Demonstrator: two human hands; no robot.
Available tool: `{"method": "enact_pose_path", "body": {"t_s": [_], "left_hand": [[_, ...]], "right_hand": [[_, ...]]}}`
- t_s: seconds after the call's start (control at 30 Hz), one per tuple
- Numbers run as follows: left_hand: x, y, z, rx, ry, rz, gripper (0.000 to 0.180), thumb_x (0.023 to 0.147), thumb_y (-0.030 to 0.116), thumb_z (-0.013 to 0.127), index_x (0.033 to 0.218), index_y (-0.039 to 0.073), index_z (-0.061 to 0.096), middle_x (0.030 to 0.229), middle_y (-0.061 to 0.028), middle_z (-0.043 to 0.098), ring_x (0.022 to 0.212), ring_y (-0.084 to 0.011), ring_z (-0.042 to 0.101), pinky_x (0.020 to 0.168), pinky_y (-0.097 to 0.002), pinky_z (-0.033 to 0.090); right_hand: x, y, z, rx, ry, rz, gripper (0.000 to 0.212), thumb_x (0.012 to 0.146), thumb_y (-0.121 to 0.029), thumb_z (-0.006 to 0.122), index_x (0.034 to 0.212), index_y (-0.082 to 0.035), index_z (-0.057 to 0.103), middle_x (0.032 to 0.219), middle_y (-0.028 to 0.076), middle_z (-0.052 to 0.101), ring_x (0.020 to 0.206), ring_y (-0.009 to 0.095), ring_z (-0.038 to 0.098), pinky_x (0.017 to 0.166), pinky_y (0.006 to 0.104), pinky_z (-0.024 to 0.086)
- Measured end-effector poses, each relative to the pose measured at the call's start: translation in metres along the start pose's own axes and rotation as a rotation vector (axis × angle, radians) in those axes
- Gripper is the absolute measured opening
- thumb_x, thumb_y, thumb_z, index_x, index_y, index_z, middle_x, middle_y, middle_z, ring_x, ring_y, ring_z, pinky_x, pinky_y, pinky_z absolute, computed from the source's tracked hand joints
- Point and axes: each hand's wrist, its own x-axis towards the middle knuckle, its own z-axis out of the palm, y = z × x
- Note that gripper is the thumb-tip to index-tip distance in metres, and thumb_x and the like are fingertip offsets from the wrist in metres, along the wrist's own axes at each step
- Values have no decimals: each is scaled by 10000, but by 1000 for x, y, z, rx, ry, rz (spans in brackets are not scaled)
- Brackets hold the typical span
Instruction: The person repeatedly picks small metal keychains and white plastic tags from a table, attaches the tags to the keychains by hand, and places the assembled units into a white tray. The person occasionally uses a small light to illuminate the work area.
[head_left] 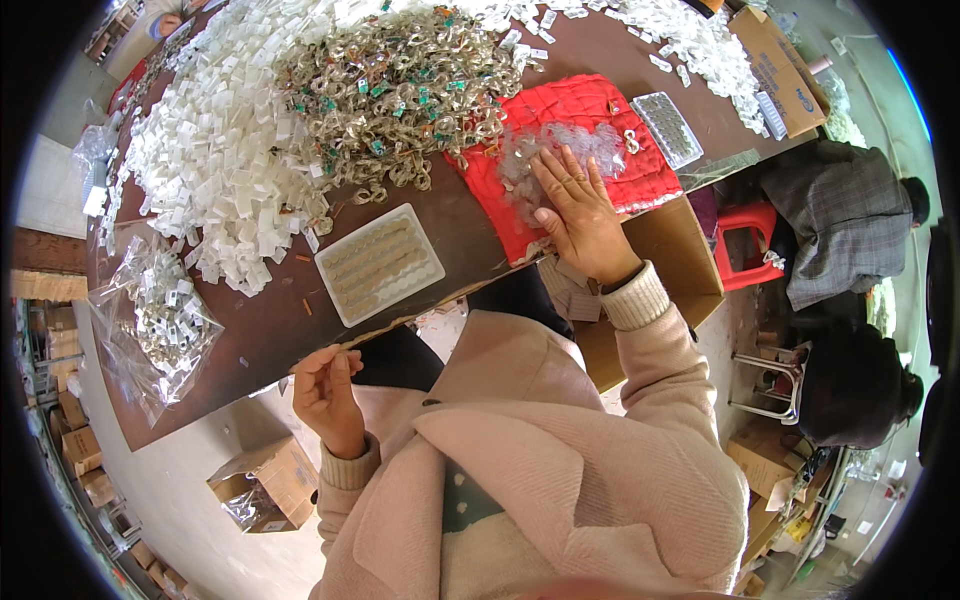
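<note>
My right hand [583,222] lies flat, fingers stretched out, over a patch of small clear plastic pieces [520,165] on a red quilted cloth [645,175]. At the table's front edge, my left hand [330,400] has its thumb and fingertips pinched together. Something thin may be between them, but I cannot make it out. Ahead of that hand lies a white tray [436,268] with rows of small round beige items. Beyond it is a heap of clear ring-like pieces [400,100] with bits of green and orange. A small pale looped piece [631,141] rests on the cloth's right part.
White rectangular plastic pieces [215,160] form a big heap at the left. A clear bag [160,320] of similar pieces sits at the table's left corner. Another tray [668,130] lies right of the cloth. An open cardboard box [680,270] stands below the table edge, near a red stool [745,240].
</note>
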Motion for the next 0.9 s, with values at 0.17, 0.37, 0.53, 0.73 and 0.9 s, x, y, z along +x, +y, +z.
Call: {"method": "enact_pose_path", "body": {"t_s": [0.17,0.37,0.53,0.73,0.9], "left_hand": [[1,-3,1,2,-15,-3,142,970,-40,585,1108,-28,612,910,-113,696,798,-139,655,751,-244,537],[1,-2,3,-1,-19,-11,140,971,-38,586,1108,-28,614,914,-111,697,799,-136,655,749,-244,538],[1,-3,2,-8,-26,-15,150,970,-49,579,1114,-29,616,918,-112,697,798,-137,654,755,-246,539],[1,-2,2,-3,-8,-24,158,968,-55,576,1118,-32,618,918,-115,696,801,-138,653,759,-247,539],[1,-2,2,-41,-24,-25,153,968,-54,578,1113,-32,621,917,-114,698,803,-141,653,759,-247,537]], "right_hand": [[-3,11,-6,-84,-89,-6,534,1014,-324,495,1486,-82,439,1534,133,433,1468,356,313,1207,535,157],[-2,11,-9,-57,-81,-68,501,1020,-317,484,1463,-84,472,1506,131,469,1448,355,351,1207,535,166],[-1,9,-5,-120,-67,-44,497,1008,-327,507,1440,-81,502,1483,118,498,1441,338,369,1202,549,169],[-6,4,-5,-103,-126,-106,517,1004,-347,509,1448,-82,499,1500,120,481,1443,340,366,1203,561,147],[-2,6,-10,153,-11,0,411,1006,-173,526,1395,-40,548,1496,198,464,1425,339,398,1184,474,251]]}}
